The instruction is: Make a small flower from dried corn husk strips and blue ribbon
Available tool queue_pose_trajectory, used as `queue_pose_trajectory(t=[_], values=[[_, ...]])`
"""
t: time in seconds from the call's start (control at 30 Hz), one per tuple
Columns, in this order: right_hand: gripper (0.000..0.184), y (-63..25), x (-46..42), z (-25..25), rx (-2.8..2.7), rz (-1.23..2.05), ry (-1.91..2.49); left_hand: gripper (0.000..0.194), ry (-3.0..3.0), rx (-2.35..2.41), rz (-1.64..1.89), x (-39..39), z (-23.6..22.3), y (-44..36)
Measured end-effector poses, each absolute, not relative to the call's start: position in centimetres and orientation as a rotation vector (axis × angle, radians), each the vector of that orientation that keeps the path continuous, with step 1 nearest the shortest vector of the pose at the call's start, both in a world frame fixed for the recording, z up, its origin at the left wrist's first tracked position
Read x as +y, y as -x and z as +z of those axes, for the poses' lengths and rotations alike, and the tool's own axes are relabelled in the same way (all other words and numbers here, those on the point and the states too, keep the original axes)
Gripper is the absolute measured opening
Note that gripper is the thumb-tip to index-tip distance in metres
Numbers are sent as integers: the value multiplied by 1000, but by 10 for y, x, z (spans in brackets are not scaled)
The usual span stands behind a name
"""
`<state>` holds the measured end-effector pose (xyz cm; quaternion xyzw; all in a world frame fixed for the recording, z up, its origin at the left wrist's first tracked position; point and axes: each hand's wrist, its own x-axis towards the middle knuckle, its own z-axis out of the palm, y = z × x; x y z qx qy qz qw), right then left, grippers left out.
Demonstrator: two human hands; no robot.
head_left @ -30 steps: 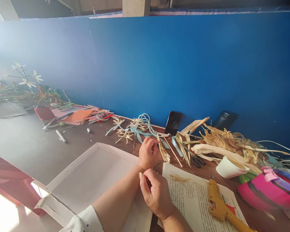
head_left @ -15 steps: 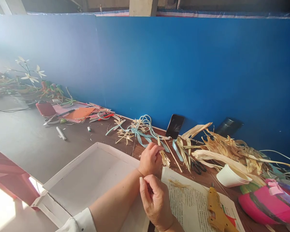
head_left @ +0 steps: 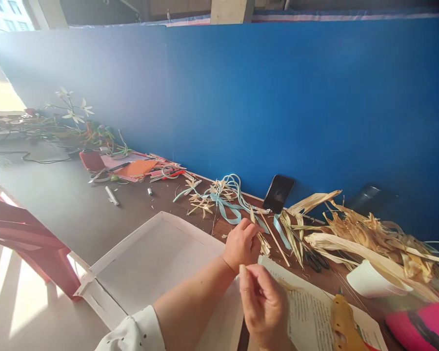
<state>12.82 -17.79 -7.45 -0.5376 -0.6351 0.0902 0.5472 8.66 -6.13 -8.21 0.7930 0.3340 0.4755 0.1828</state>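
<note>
Blue partition (head_left: 278, 107) behind brown tabletop (head_left: 149, 204), white tray (head_left: 153, 258), dried husks (head_left: 369, 236), both hands (head_left: 240, 246) curled narrow, contents unclear

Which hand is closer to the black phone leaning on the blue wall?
Left. The left hand is just short of the phone, a bit to its left; the right hand is farther back.

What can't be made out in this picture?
All in the head view:
Left hand: fingertips turned away, any grip hidden.
Right hand: anything pinched is too small or blurred.
Glue gun: handle cut off by the bottom edge.
Pink object: blurred, cut off by the right edge.
Printed page: words too small.
</note>
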Motion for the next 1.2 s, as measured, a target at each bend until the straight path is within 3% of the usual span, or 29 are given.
queue_pose_trajectory(t=[0.1,0.27,0.43,0.63,1.2], values=[[17,-136,-182,-46,-1365,246,1295,33,-2216,955,1356,-61,-83,-87],[34,-165,-165,-18,-975,388,1469,34,-2223,884,1357,-68,-82,-91],[36,-194,-137,-50,-689,408,1449,33,-2208,840,1331,-76,-80,-93],[44,-198,-134,-80,-790,612,1420,26,-2119,873,1241,-76,-80,-96],[27,-201,-140,-68,-552,1030,1050,35,-1449,690,976,-73,-84,-106]])
